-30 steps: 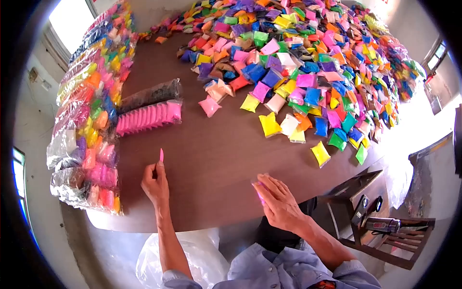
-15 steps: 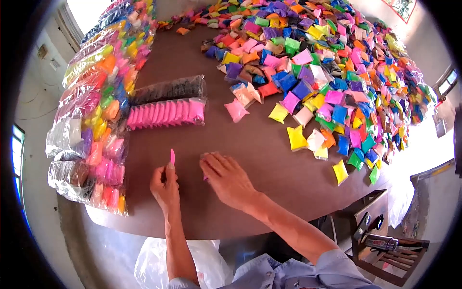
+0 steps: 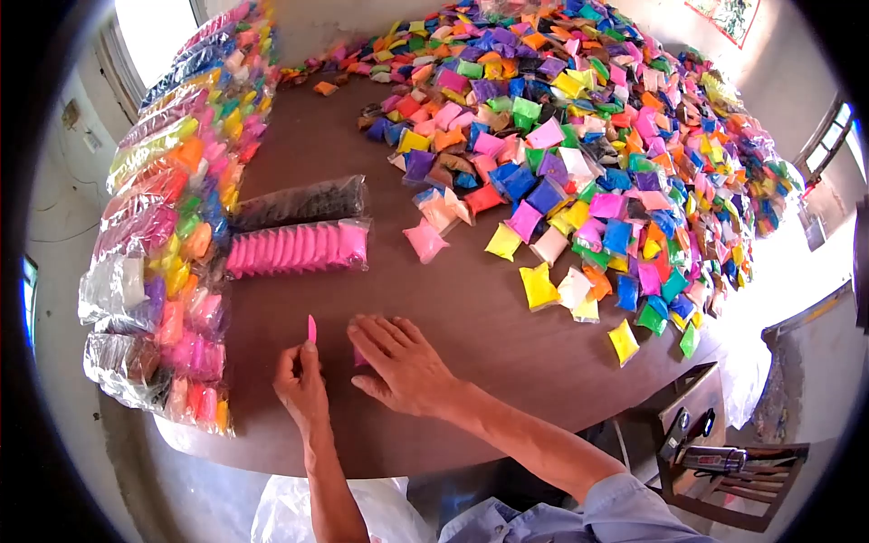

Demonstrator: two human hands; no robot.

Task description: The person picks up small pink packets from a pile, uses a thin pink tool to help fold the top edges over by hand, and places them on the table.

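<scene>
My left hand (image 3: 301,385) is closed, pinching a thin pink packet (image 3: 312,328) that sticks up edge-on between thumb and fingers. Just to its right, my right hand (image 3: 403,364) lies flat with fingers stretched out and the thumb apart. A pink-purple packet (image 3: 359,358) shows partly at its left edge, mostly covered by the palm and fingers. Beyond both hands, a clear sleeve of pink packets (image 3: 299,249) in a row lies on the brown table (image 3: 434,303). Behind it rests a similar sleeve of black packets (image 3: 299,203).
A large heap of loose coloured packets (image 3: 561,163) covers the table's back and right. Filled clear bags of packets (image 3: 158,226) line the left edge. A yellow packet (image 3: 624,342) lies near the right front edge. A wooden chair (image 3: 738,489) stands at lower right.
The table appears lower in view as the camera tilts. My right hand's thumb has come away from its fingers, and the hand lies flatter. My left hand keeps the pink packet.
</scene>
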